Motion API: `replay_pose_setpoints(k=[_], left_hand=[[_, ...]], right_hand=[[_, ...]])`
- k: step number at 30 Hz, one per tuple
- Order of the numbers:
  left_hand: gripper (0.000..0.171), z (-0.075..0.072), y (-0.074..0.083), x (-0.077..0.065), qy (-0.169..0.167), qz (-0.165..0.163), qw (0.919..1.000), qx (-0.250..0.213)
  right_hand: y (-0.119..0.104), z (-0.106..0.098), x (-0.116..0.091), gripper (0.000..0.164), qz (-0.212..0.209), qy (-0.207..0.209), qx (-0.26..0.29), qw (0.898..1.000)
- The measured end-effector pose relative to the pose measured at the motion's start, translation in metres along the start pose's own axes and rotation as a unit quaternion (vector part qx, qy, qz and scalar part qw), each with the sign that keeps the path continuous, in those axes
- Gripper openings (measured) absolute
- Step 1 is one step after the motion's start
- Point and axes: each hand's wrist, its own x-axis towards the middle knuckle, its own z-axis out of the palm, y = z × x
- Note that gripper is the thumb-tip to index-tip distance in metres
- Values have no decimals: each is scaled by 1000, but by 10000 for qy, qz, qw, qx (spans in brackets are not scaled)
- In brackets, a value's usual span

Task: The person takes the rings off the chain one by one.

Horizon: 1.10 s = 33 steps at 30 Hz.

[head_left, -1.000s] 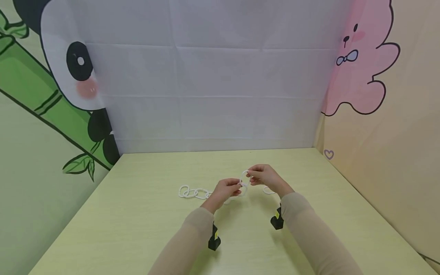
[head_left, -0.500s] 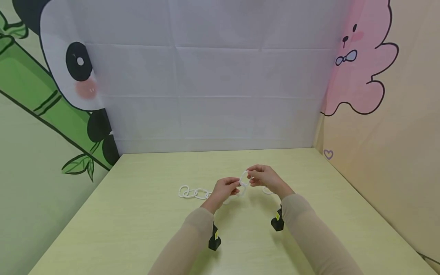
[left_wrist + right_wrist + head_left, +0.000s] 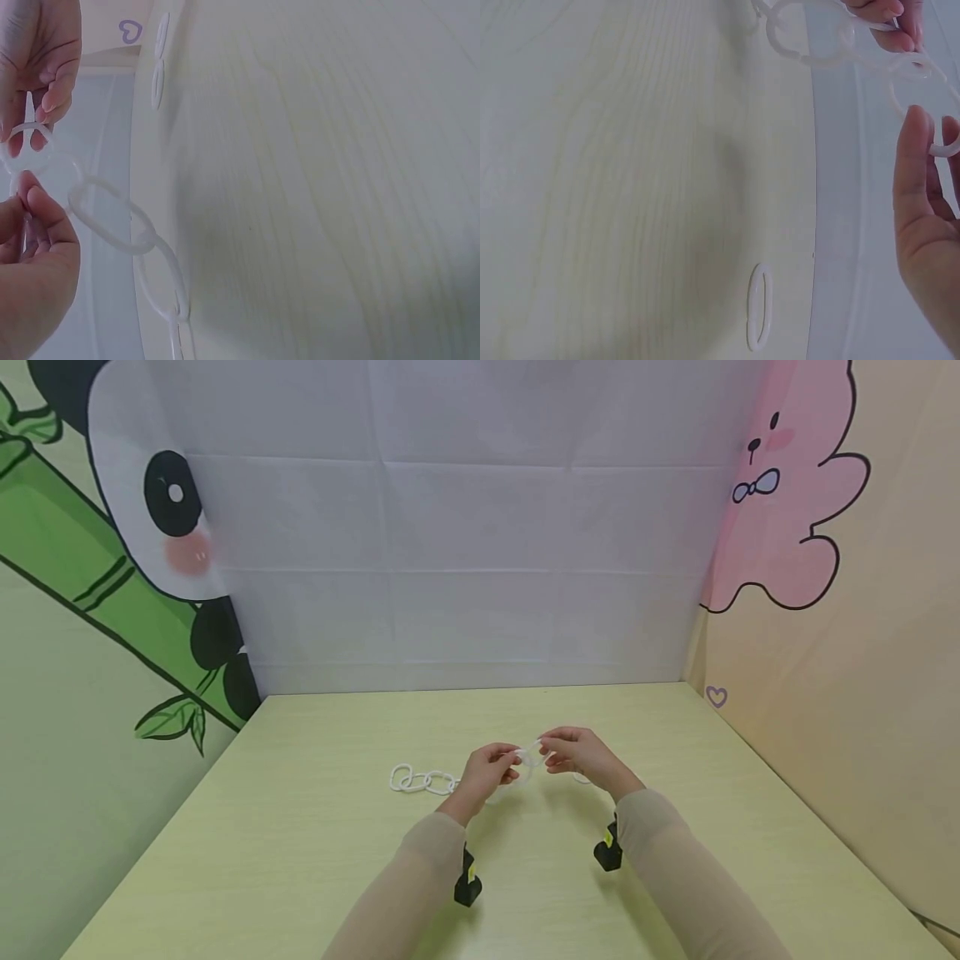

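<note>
A chain of white plastic links (image 3: 427, 781) lies partly on the table and rises to both hands. My left hand (image 3: 483, 774) pinches a link at its raised end between thumb and fingers. To the right, my right hand (image 3: 585, 755) pinches a white oval link (image 3: 31, 127), which meets the chain at the left fingertips. Whether the two are linked through cannot be told. In the left wrist view several chain links (image 3: 112, 214) hang down from the left hand to the table. The left hand's fingers partly hide the joint.
A loose white link (image 3: 759, 307) lies flat on the table (image 3: 300, 860) beneath the right hand; the left wrist view shows two links (image 3: 157, 84) there. A white cloth backdrop (image 3: 472, 527) stands behind the table, with patterned side walls.
My right hand has dropped slightly, and the link it holds has tipped from upright to a flatter slant. The left hand has risen a little. The chain on the table has stayed put.
</note>
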Motion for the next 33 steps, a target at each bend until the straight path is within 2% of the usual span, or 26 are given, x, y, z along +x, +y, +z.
replay_pose_setpoints(k=[14,33], left_hand=[[22,-1,4,-2,119,82,9991,-391],[22,-2,4,0,224,155,9986,-453]], right_hand=[[5,2,-3,33,69,-86,91,9999],[11,8,-2,32,-6,-237,-94,9997]])
